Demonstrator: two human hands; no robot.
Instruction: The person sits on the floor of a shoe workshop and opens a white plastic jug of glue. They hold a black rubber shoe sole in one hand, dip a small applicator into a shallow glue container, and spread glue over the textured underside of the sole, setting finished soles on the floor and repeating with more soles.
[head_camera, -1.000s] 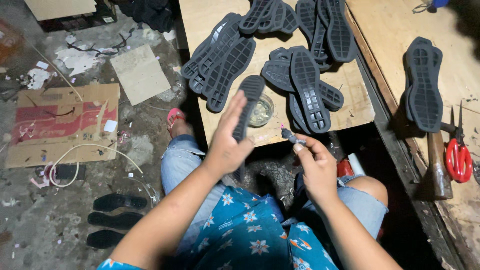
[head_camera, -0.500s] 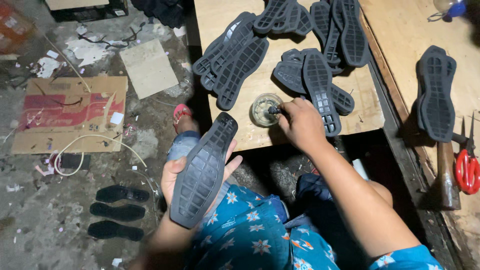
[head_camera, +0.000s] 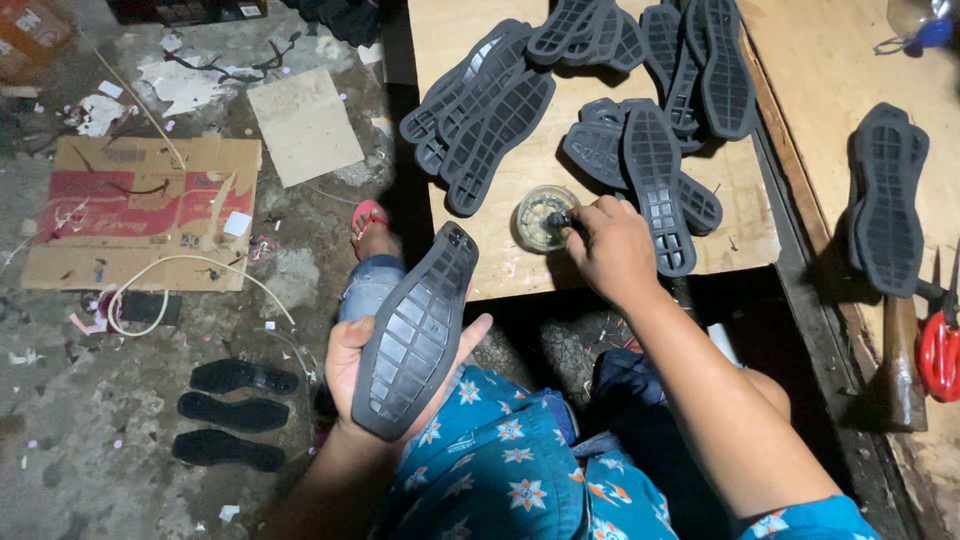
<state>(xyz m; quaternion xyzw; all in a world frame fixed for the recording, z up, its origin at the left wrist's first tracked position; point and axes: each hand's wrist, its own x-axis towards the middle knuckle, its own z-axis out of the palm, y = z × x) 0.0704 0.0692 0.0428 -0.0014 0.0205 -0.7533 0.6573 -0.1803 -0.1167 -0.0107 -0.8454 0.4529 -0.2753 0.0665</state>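
Because the sole (head_camera: 418, 335) is thin moulded rubber, it should handle as light, flexible and non-slip; support is best under the heel and waist. It lies tread-up in the left hand (head_camera: 350, 375), whose grip is loosely cupped. The right hand (head_camera: 612, 248) is closed on a brush dipped in the jar (head_camera: 542, 216) on the desk (head_camera: 520, 262). The sole is dark grey, ridged.

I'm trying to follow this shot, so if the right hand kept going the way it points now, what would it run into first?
The right hand points left toward the small round container on the wooden board, and its fingertips already seem to be at the rim. Beyond that lies a fan of dark shoe soles. Depth is hard to judge.
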